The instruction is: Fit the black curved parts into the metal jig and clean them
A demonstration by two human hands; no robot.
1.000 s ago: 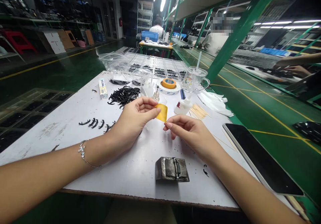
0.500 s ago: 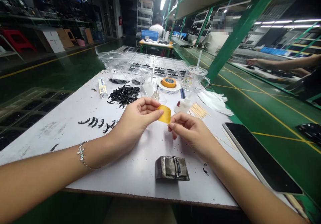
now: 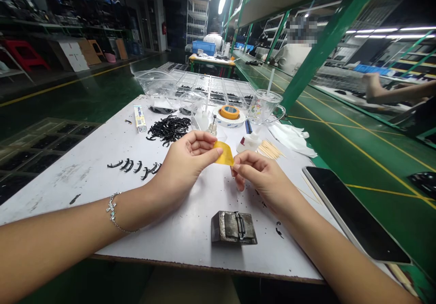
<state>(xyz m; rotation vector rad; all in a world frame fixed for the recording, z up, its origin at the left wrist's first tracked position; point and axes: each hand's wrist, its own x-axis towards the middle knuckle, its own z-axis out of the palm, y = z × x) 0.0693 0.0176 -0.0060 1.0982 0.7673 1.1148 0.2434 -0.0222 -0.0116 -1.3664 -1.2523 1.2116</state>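
Right hand (image 3: 264, 179) has drifted left, closing on the yellow tape piece (image 3: 224, 154); its grip pinches the tape's lower right corner. Left hand (image 3: 185, 165) pinches the upper left edge. Tape runs between both grips above the table (image 3: 102, 158), metal block (image 3: 233, 228) nearer the body.

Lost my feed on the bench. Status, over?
Left hand pinching yellow tape piece; right hand at its lower edge. Metal block below, untouched. Nothing between hands.
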